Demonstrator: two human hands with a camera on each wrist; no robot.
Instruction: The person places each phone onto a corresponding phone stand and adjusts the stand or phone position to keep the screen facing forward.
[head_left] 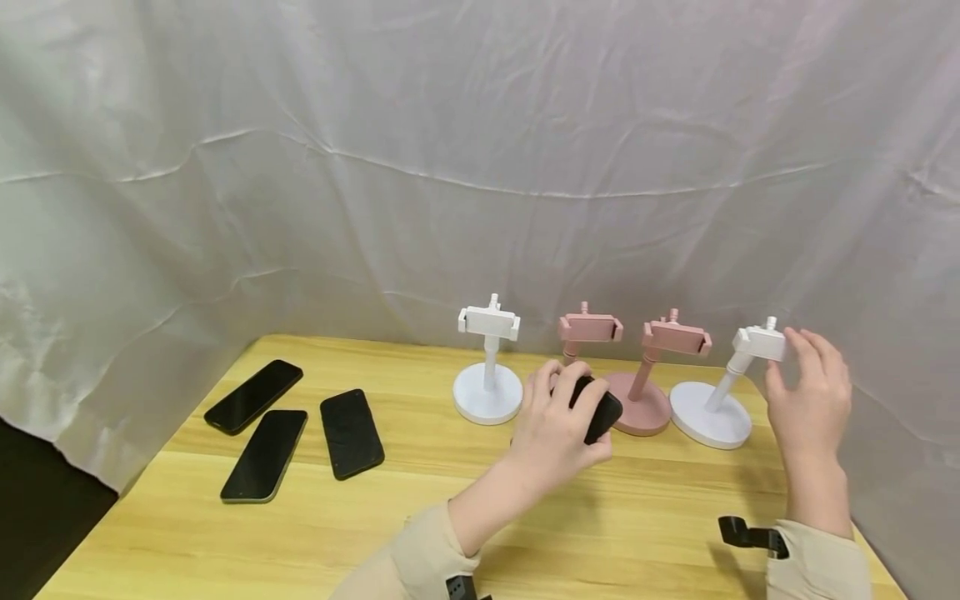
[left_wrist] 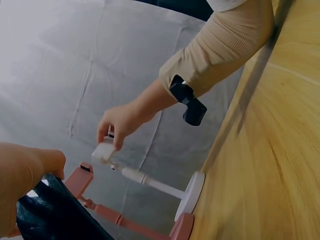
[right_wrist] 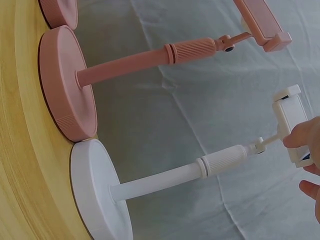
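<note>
My left hand (head_left: pixel 553 429) grips a black smartphone (head_left: pixel 604 417) above the table, in front of the pink stands; fingers cover part of it. In the left wrist view the phone's dark surface (left_wrist: pixel 55 212) reflects light. At the far right, my right hand (head_left: pixel 813 404) pinches the end of the clamp on a white phone stand (head_left: pixel 759 342). The right wrist view shows the thumb on that clamp (right_wrist: pixel 290 112), and the stand's round base (right_wrist: pixel 95 192) rests on the table. Beside it stands a pink phone stand (head_left: pixel 677 337) with its clamp unfilled.
Another pink stand (head_left: pixel 590 327) is partly hidden behind my left hand. Left of it is a white stand (head_left: pixel 487 396). Three dark phones lie on the wooden table's left side: one at the back (head_left: pixel 253 397), one in front (head_left: pixel 265 457), one further right (head_left: pixel 352 433). A grey curtain (head_left: pixel 480 225) hangs behind.
</note>
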